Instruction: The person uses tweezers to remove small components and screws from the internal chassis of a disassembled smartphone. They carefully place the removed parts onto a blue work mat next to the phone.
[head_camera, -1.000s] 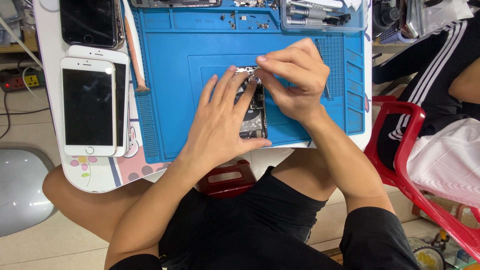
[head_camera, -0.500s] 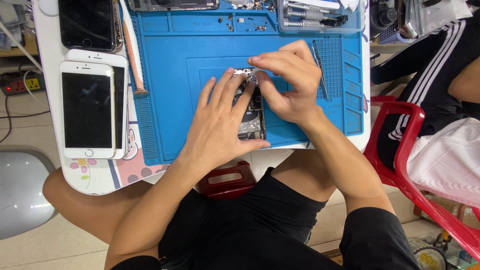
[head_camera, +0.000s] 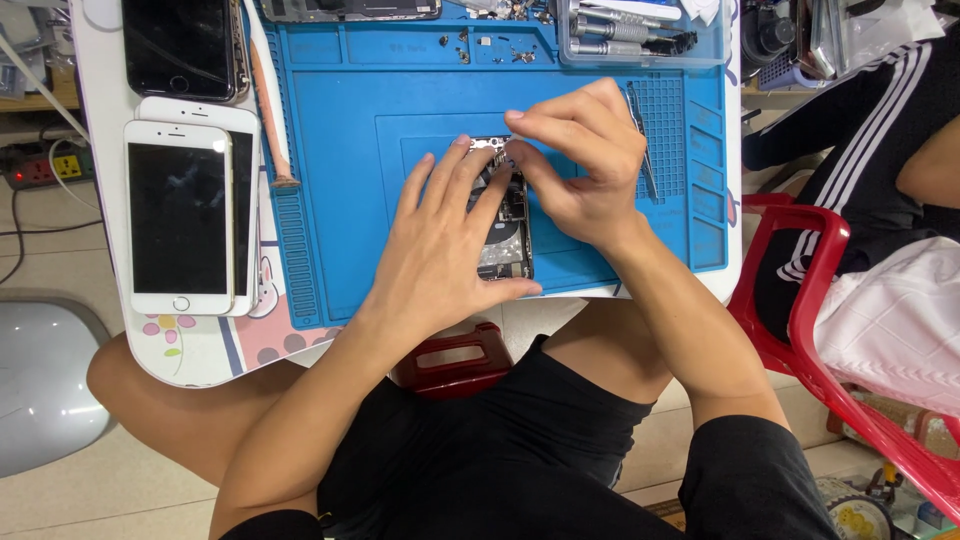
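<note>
Surface: blue mat (head_camera: 330, 180) on a white table (head_camera: 190, 350).
Left hand (head_camera: 445, 235): spread flat, pressing the opened phone (head_camera: 505, 235) near the mat's front edge.
Right hand (head_camera: 580, 165): fingers pinched at the phone's top end.

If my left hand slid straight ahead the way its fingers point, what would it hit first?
Probably the right hand: the left hand lies flat on the opened phone, fingers aimed up-right toward those pinching fingertips. Height is unclear.

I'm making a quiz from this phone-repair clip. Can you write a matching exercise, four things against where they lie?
Things:
1 opened phone
2 white phone
3 tweezers
4 black phone

Places:
A far left corner of the table
B under the left hand, mid-mat
C on the blue mat, right of the right hand
D left of the mat, screen up

Pairs: 1-B, 2-D, 3-C, 4-A
</note>
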